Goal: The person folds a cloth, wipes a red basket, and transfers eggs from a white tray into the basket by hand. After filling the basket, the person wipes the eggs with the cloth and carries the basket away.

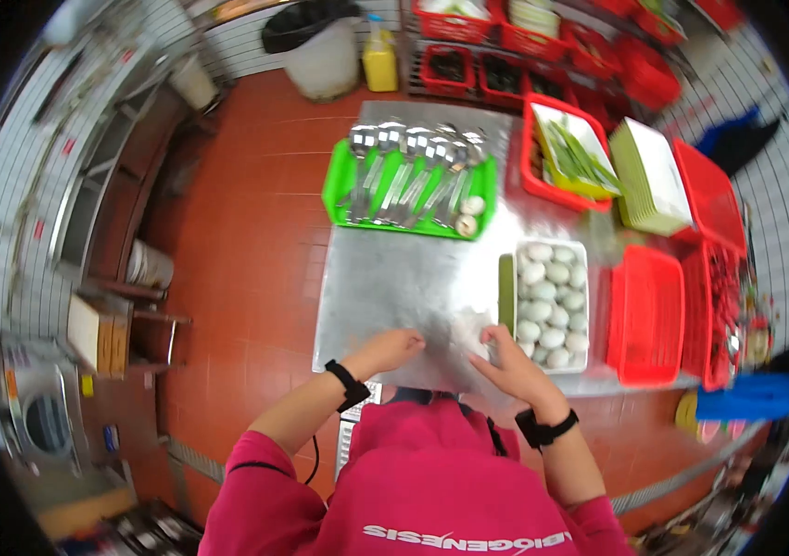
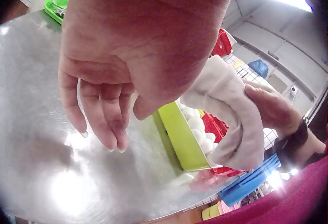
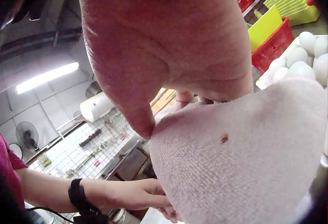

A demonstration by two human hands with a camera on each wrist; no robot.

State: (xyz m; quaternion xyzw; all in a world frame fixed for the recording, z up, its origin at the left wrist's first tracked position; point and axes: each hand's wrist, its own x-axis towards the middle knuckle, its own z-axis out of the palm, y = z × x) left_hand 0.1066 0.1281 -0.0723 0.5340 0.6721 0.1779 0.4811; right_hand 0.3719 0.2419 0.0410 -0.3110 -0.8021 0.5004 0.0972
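A pale cloth [image 1: 471,335] hangs from my right hand [image 1: 515,371], whose thumb and fingers pinch it over the steel table. In the right wrist view the cloth [image 3: 241,147] fills the lower right, with a small brown spot on it, and my right hand [image 3: 169,44] grips its edge. My left hand [image 1: 392,349] is to the left of the cloth, holding nothing. In the left wrist view my left hand [image 2: 133,49] has loosely bent fingers hanging above the metal surface, and the cloth [image 2: 241,116] is beyond it.
A white tray of eggs [image 1: 553,368] stands right of the cloth, beside a green tray edge [image 1: 506,292]. A green tray [image 1: 339,190] of wrapped spoons is at the back left. An empty red basket [image 1: 646,315] and a red basket [image 1: 533,176] with green vegetables are on the right.
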